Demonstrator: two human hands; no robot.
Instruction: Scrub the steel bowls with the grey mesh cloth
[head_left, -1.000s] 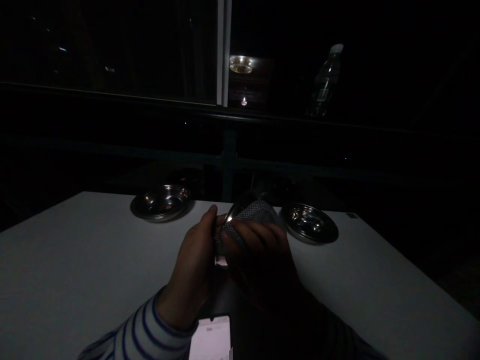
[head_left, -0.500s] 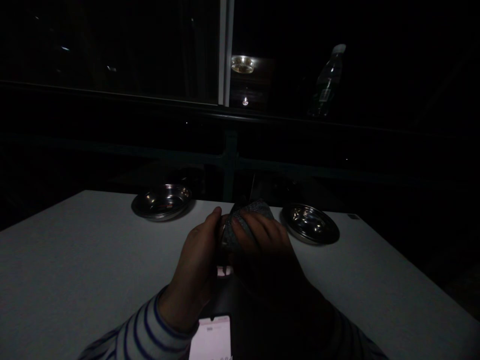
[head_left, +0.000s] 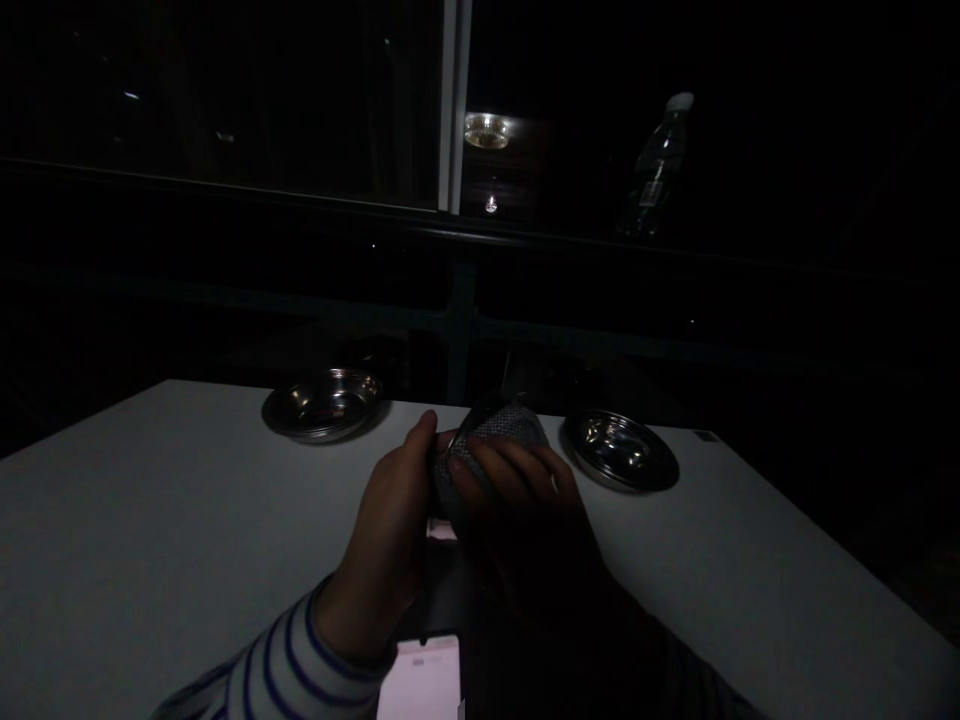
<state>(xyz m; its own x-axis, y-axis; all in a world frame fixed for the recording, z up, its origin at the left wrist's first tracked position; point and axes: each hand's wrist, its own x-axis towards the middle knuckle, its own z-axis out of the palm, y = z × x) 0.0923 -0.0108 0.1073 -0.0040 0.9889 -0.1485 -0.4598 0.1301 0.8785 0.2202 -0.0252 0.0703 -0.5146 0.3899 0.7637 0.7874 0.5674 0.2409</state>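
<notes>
My right hand [head_left: 525, 500] is closed over a grey, textured cloth [head_left: 510, 422], which is bunched under its fingers. My left hand [head_left: 394, 510] faces it with the thumb pointing up, fingers curled round something dark with a thin shiny curved edge. The cloth presses against that dark thing, and the hands hide most of it, so its kind cannot be made out. Both hands are raised over the near middle of the white table [head_left: 187, 540]. Below them a phone [head_left: 421, 680] shows a lit, pale pink screen.
Shiny metal bowls stand on the table's far side, one at the left [head_left: 322, 405] and one at the right [head_left: 621, 452]. Beyond the table, a clear plastic bottle [head_left: 656, 170] with a white cap stands near a dark window with a pale frame [head_left: 453, 110]. The light is very dim.
My right hand and the cloth have shifted slightly left, and more of the cloth's top shows. My left hand has barely moved. The bowls and phone stay where they were.
</notes>
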